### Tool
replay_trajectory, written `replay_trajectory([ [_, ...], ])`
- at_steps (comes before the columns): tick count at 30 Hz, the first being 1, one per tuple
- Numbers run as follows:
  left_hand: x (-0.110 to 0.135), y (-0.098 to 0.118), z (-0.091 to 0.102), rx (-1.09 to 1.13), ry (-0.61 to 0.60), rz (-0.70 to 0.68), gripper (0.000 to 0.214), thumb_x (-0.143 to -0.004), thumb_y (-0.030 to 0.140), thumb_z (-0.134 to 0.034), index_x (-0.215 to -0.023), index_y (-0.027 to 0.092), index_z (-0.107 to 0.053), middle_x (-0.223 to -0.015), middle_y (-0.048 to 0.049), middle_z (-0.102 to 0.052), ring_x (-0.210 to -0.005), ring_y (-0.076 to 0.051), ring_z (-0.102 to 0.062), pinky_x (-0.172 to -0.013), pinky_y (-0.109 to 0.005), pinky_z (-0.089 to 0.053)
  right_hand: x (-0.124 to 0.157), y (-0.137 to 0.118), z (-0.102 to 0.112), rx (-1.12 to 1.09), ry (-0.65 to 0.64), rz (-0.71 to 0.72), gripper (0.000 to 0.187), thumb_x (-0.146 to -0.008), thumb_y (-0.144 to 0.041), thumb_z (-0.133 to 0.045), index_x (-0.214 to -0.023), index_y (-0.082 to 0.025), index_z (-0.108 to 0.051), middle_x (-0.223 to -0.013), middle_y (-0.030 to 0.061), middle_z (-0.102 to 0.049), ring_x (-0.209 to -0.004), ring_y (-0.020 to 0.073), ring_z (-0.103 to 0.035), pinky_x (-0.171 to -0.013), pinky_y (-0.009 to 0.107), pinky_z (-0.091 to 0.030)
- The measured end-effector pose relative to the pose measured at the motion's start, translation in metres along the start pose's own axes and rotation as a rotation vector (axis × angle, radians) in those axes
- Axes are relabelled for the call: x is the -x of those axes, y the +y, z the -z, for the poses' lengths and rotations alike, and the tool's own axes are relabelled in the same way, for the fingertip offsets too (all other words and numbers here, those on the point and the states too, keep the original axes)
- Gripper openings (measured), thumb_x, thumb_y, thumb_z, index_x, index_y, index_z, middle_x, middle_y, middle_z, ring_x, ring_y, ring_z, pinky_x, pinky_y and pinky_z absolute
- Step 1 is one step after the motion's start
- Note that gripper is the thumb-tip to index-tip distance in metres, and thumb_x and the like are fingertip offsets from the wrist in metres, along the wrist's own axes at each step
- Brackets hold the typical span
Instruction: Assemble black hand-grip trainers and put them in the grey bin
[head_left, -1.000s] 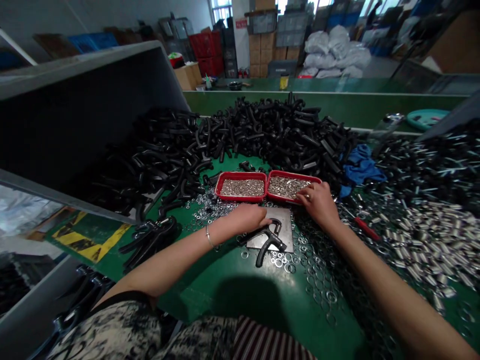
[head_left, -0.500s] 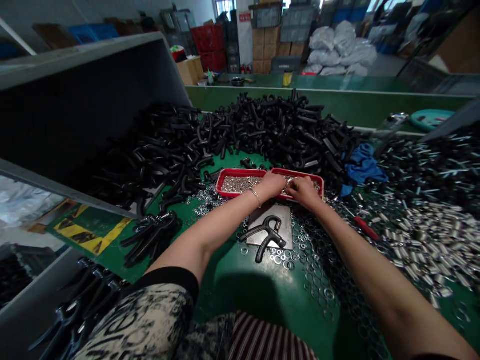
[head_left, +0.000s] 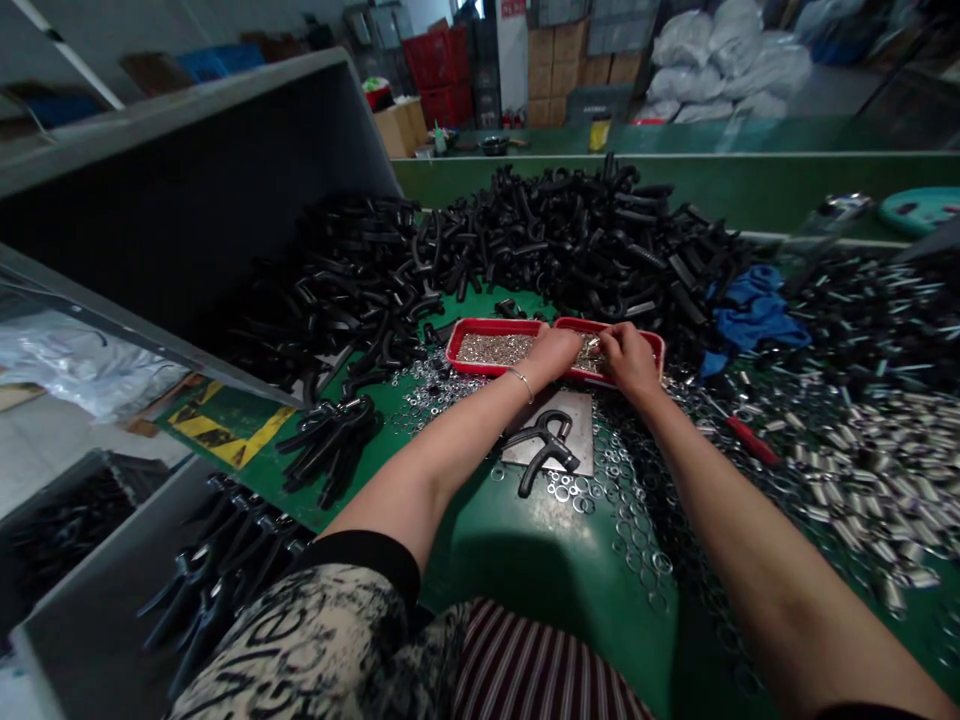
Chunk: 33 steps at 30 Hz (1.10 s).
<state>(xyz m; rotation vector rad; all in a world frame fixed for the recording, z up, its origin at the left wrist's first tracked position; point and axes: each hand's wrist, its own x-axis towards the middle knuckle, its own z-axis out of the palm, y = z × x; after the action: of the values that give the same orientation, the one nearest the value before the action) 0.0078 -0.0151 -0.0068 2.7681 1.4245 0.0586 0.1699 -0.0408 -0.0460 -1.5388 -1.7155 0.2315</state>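
Both my hands are over the right red tray (head_left: 657, 352), which holds small metal parts. My left hand (head_left: 556, 350), with a bracelet on its wrist, is closed at that tray's left side; its fingertips are hidden. Beside it, my right hand (head_left: 628, 358) pinches with thumb and fingers over the parts; what it holds is too small to make out. The left red tray (head_left: 454, 352) is filled with tiny metal pieces. Nearer me, a black forked handle assembly (head_left: 551, 445) lies on a square metal plate (head_left: 583, 412).
Black handles (head_left: 525, 235) are heaped behind the trays. Loose metal rings (head_left: 634, 530) spread to the right, near a red-handled screwdriver (head_left: 752, 440) and metal sleeves (head_left: 877, 480). A blue cloth (head_left: 761, 310) lies at right. A grey bin (head_left: 360, 120) stands at left.
The view has shifted, so the bench sits a little lower left to right. My right hand's fingers have lifted slightly and drawn together; my left hand stays at the right tray.
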Motion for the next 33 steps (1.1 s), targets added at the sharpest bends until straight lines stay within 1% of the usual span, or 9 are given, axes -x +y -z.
replay_trajectory([
  [4,0.0,0.003,-0.002,0.02,0.029,0.025,0.023,-0.097,0.021,-0.052,-0.106,0.007,-0.068,-0.108,-0.0173,-0.071,-0.101,-0.029,-0.067,-0.1,-0.045,-0.037,-0.001,0.003,-0.001,-0.022,-0.019,0.048,0.019,-0.089,-0.024,-0.052,-0.093,-0.018,-0.07,-0.097,0.0102,-0.075,-0.095,0.0271,-0.063,-0.091,0.04,-0.044],
  [10,0.0,0.006,-0.012,0.119,0.145,0.112,0.024,-0.102,0.024,-0.046,-0.112,0.006,-0.058,-0.108,-0.0177,-0.07,-0.104,-0.027,-0.065,-0.103,-0.045,-0.034,0.0,0.007,0.0,0.024,-0.023,0.101,0.024,-0.087,-0.017,-0.05,-0.098,-0.018,-0.071,-0.106,0.0115,-0.074,-0.106,0.0292,-0.06,-0.102,0.048,-0.037],
  [12,-0.001,0.005,-0.01,0.31,0.213,0.178,0.02,-0.102,0.024,-0.047,-0.109,0.009,-0.056,-0.107,-0.0158,-0.07,-0.101,-0.024,-0.066,-0.098,-0.04,-0.039,0.0,0.007,0.0,0.022,-0.004,0.091,0.024,-0.087,-0.018,-0.05,-0.101,-0.019,-0.069,-0.108,0.0116,-0.073,-0.105,0.0291,-0.059,-0.099,0.047,-0.039],
  [15,-0.003,-0.003,-0.003,0.729,0.304,0.261,0.011,-0.103,0.022,-0.045,-0.097,0.015,-0.051,-0.1,-0.0096,-0.071,-0.085,-0.015,-0.069,-0.083,-0.028,-0.046,0.001,0.008,0.0,-0.014,0.031,0.028,0.02,-0.086,-0.022,-0.054,-0.101,-0.019,-0.066,-0.105,0.0116,-0.072,-0.101,0.0288,-0.058,-0.093,0.044,-0.043],
  [20,0.006,-0.021,0.008,1.241,0.257,0.339,0.024,-0.102,0.023,-0.045,-0.079,0.017,-0.046,-0.073,-0.0003,-0.065,-0.054,-0.008,-0.063,-0.059,-0.02,-0.043,0.003,0.008,0.0,-0.077,0.04,-0.005,0.015,-0.085,-0.029,-0.056,-0.088,-0.019,-0.066,-0.093,0.0107,-0.072,-0.087,0.0263,-0.062,-0.085,0.041,-0.047],
  [24,0.037,-0.036,0.012,1.352,0.311,0.357,0.027,-0.096,0.024,-0.056,-0.071,0.016,-0.05,-0.056,0.0051,-0.055,-0.041,-0.006,-0.048,-0.049,-0.019,-0.034,0.005,0.001,0.004,-0.058,0.053,0.053,0.015,-0.086,-0.031,-0.056,-0.086,-0.02,-0.067,-0.091,0.0082,-0.073,-0.089,0.0258,-0.063,-0.089,0.042,-0.046],
  [27,0.069,-0.05,0.014,1.404,0.35,0.34,0.024,-0.09,0.029,-0.066,-0.072,0.015,-0.056,-0.054,0.0051,-0.055,-0.046,-0.006,-0.049,-0.051,-0.018,-0.037,0.005,-0.008,0.006,-0.016,0.063,0.096,0.013,-0.087,-0.029,-0.056,-0.087,-0.021,-0.066,-0.095,0.0086,-0.072,-0.094,0.0267,-0.061,-0.093,0.045,-0.043],
  [30,0.107,-0.065,0.015,1.54,0.231,0.32,0.015,-0.086,0.028,-0.069,-0.085,0.013,-0.065,-0.063,0.0003,-0.065,-0.058,-0.01,-0.061,-0.061,-0.022,-0.046,0.012,-0.021,0.011,0.026,0.051,0.14,0.012,-0.088,-0.027,-0.054,-0.089,-0.022,-0.065,-0.099,0.0091,-0.071,-0.1,0.0281,-0.059,-0.095,0.047,-0.042],
  [33,0.149,-0.077,0.012,1.626,0.145,0.322,0.024,-0.082,0.027,-0.072,-0.1,0.012,-0.068,-0.074,-0.0044,-0.072,-0.071,-0.014,-0.068,-0.073,-0.027,-0.051,0.036,-0.036,0.02,0.004,0.041,0.121,0.015,-0.092,-0.031,-0.053,-0.097,-0.022,-0.064,-0.103,0.0096,-0.069,-0.101,0.0272,-0.059,-0.094,0.045,-0.044],
])
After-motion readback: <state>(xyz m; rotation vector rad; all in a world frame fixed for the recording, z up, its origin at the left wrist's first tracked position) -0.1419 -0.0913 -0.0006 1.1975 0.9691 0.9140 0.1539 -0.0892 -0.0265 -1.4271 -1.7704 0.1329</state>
